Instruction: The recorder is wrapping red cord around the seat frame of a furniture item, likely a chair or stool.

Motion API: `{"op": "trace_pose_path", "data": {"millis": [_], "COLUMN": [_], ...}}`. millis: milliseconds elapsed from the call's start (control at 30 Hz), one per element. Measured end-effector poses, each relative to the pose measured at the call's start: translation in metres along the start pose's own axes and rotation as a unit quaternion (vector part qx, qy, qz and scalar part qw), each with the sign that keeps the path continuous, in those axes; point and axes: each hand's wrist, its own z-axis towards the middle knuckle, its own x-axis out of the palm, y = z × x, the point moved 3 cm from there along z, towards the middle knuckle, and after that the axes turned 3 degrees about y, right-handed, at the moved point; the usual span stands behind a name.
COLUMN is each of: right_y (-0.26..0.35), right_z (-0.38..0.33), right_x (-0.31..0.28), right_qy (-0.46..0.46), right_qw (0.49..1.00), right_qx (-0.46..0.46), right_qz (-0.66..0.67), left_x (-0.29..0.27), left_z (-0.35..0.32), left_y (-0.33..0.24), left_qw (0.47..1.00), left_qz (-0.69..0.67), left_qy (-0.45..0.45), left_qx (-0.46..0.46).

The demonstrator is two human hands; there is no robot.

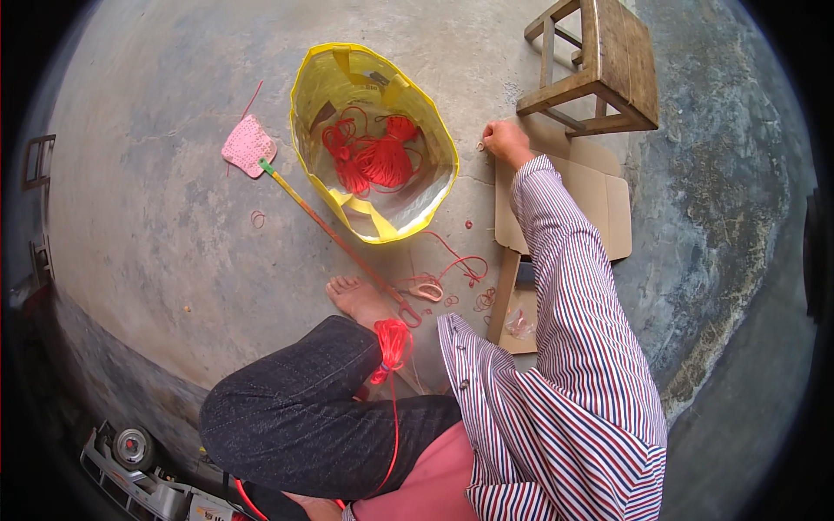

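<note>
My right hand reaches out beside the open cardboard box. Its fingers are pinched together, with a small loop just off the fingertips; what they hold, if anything, is too small to name. At the lower edge, only part of my left hand shows by a striped cuff, its fingers out of sight. A tied bundle of red cord rests against my bent knee, and a strand of it runs down toward the left hand. In the yellow bag lie several red cord bundles.
A pink fly swatter lies across the floor left of the bag. Near my bare foot are an orange handle loop and scattered red cord scraps. Beyond the box stands a wooden stool; a toy vehicle sits lower left.
</note>
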Motion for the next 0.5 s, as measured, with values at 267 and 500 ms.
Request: {"op": "trace_pose_path", "data": {"millis": [267, 500], "right_y": [0.012, 0.01], "right_z": [-0.004, 0.001], "right_x": [0.003, 0.015], "right_qy": [-0.036, -0.077], "right_qw": [0.984, 0.972], "right_qx": [-0.144, -0.184], "right_qz": [-0.101, -0.126], "left_x": [0.0, -0.002], "left_z": [-0.002, -0.003], "left_y": [0.0, 0.001], "left_qw": [1.0, 1.0], "left_qz": [-0.006, -0.008], "left_qy": [0.008, 0.014], "left_qx": [0.003, 0.004]}}
